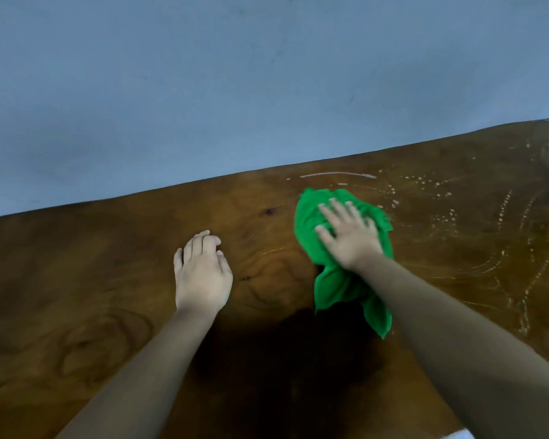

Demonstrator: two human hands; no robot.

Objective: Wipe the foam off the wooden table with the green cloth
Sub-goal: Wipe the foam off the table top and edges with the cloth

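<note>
Right hand [349, 237] presses flat, fingers spread, on the green cloth [333, 280] at mid-table [76, 280]; left hand [202, 274] rests relaxed, holding nothing. Foam [338, 175] streaks lie far and right, so firm, overlapping strokes that way should clear them.

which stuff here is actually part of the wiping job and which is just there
Part of the job:
green cloth
right hand, pressing flat on the cloth
foam, a streak and dots beyond and right of the cloth
wooden table

Just there:
left hand, holding nothing
blue wall
</note>
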